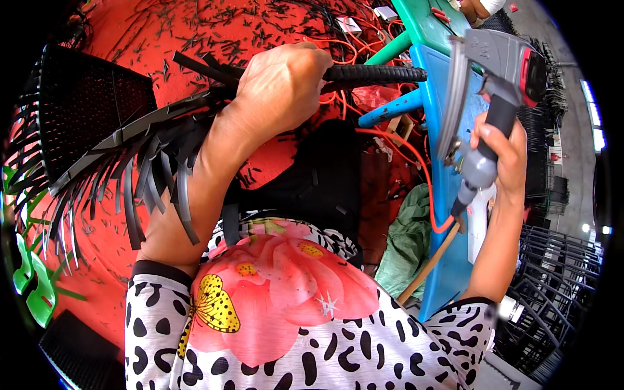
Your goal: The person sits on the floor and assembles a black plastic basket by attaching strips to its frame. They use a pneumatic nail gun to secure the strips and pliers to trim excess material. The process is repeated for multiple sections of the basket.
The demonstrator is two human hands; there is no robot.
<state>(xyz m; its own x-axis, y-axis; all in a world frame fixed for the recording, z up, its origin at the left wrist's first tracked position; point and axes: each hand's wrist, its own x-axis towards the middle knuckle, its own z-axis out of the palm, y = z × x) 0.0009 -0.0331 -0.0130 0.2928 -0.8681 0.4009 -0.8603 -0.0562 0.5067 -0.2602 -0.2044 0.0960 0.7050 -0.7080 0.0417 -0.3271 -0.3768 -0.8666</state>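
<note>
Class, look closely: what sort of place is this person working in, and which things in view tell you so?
Probably a small craft workshop: black strip offcuts litter the red floor, a grey handheld power tool is in use, and black wire frames are stacked nearby.

woven panel (91, 104): black plastic strips, matt, loose ends semi-glossy. rod (374, 73) in left hand (286, 81): black, ribbed, rubbery-looking, matt. power tool (494, 84) in right hand (500, 153): grey plastic housing, smooth, slight sheen; red plastic insert; black grip; bare metal guard, dull shine. cable (426, 188): orange, smooth, glossy. table (448, 214): blue plastic, smooth. stick (426, 266): bare wood, matt. sack (406, 244): green woven cloth, crumpled. floor (136, 32): red, matt, rough with black offcuts.
</note>
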